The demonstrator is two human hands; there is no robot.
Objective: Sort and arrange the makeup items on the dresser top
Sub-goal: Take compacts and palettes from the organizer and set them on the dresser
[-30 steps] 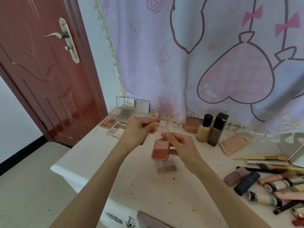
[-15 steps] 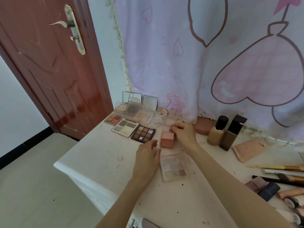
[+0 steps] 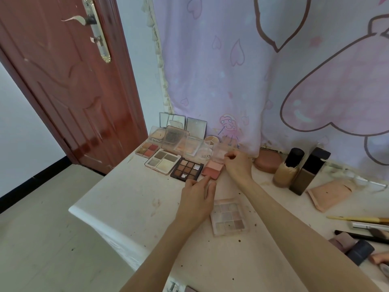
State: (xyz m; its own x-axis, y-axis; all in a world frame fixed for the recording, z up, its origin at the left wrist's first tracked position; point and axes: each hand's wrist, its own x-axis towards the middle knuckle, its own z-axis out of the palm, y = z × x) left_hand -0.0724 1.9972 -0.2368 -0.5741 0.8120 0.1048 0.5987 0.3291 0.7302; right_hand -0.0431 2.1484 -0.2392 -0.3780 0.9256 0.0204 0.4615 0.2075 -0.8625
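Observation:
A pink blush palette with its clear lid raised lies on the white dresser top, right of a dark nine-pan eyeshadow palette. My right hand pinches the blush palette's clear lid at its right side. My left hand lies flat with straight fingers, its fingertips touching the blush palette's front edge. A pale nine-pan palette sits beside my left hand. Further left stand a four-pan neutral palette and a red four-pan palette, all with lids up.
Two foundation bottles, a round pink compact and a peach pouch stand at the right. Brushes and tubes lie at the far right. A curtain hangs behind; a red door is left, past the dresser's edge.
The blush palette came down from mid-air onto the dresser beside the dark palette. My left hand let go of it and now touches its front edge.

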